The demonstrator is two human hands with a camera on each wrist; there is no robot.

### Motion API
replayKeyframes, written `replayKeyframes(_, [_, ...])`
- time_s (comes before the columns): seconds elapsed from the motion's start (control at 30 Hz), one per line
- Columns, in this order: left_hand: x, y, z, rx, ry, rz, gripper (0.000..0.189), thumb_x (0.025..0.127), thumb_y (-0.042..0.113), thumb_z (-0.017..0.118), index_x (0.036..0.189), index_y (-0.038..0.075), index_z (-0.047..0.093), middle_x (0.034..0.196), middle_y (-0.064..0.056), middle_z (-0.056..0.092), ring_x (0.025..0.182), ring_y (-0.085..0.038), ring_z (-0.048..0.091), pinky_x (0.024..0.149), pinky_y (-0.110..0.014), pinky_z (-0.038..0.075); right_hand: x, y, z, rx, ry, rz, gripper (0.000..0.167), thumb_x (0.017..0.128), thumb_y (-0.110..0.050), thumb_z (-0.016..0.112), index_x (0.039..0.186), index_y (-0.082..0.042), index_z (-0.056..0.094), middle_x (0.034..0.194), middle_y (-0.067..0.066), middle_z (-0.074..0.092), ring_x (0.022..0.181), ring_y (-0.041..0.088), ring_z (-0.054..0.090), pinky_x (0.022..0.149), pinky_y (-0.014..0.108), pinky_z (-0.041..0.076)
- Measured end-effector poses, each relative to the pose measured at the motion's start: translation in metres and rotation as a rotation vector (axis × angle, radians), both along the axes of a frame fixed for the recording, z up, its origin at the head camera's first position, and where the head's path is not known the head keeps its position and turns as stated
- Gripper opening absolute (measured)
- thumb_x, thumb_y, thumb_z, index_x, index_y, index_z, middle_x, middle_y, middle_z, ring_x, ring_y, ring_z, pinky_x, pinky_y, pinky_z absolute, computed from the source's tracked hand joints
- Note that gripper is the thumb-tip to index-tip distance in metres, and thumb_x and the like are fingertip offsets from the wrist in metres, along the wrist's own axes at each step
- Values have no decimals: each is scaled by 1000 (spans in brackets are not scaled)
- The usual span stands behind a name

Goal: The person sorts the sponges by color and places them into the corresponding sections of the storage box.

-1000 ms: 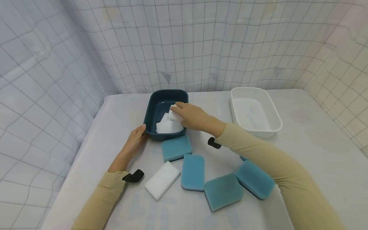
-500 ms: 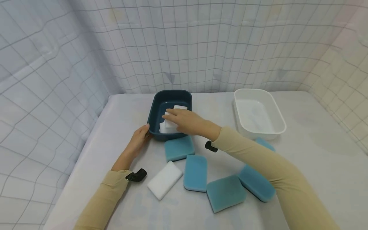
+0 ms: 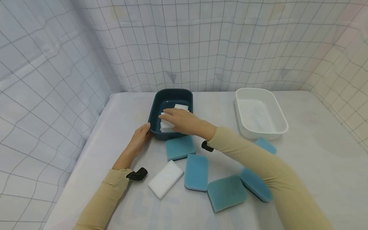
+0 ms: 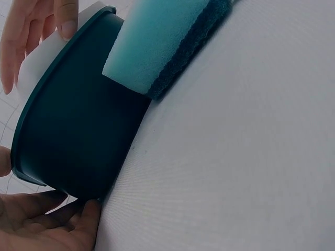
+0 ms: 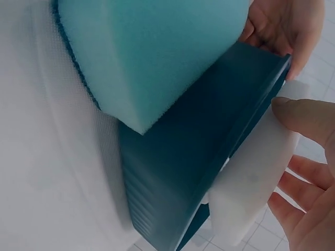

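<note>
My left hand [image 3: 138,140] holds the near-left corner of a dark blue plastic tub [image 3: 155,111], its thumb at the rim and fingers against the outer wall. Over the tub's near-right part lies my right hand [image 3: 185,121], fingers straight and spread on white sponges [image 3: 181,107]. In the right wrist view its thumb touches the top white sponge [image 5: 251,172], which sticks up past the rim; the fingers lie loosely alongside. How many white sponges lie beneath is hidden. A blue scouring sponge [image 3: 180,148] sits close against the tub's near side.
A white tub [image 3: 260,111] stands at the back right. On the table lie a white sponge [image 3: 166,179], a blue sponge [image 3: 196,172], a greenish-blue sponge [image 3: 227,193] and two more blue sponges partly under my right arm. Gridded cloth walls [image 3: 201,48] surround the table.
My right hand has gone from gripping an upright white sponge in the tub to lying flatter over it, slightly nearer and leftward. The left hand keeps its place at the tub's corner.
</note>
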State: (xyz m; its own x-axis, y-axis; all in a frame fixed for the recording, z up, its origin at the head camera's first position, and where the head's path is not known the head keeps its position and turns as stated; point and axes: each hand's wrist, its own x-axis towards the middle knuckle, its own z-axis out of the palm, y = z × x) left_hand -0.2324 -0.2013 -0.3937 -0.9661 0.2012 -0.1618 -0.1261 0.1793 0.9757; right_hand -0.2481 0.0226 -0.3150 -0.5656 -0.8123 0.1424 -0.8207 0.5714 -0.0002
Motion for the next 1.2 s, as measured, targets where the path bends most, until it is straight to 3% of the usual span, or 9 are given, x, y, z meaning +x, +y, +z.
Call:
replayKeyframes(0.23, [0,0,0,-9,-6,4,60,104,36,25,148,-4,16,157,-18,17,146,-29,18,119,-42,21,-2,-4,-5,-32,31,21,55,87,-14,66,138,-13,44,140,12,48,129,25,48,107,35,42])
replayKeyframes(1.2, [0,1,4,0,2,0,62,103,37,25,147,-6,16,156,-20,16,146,-30,17,119,-43,20,-1,-4,-8,-30,-26,-28,57,89,-19,64,141,-14,41,145,11,43,133,25,44,110,36,39])
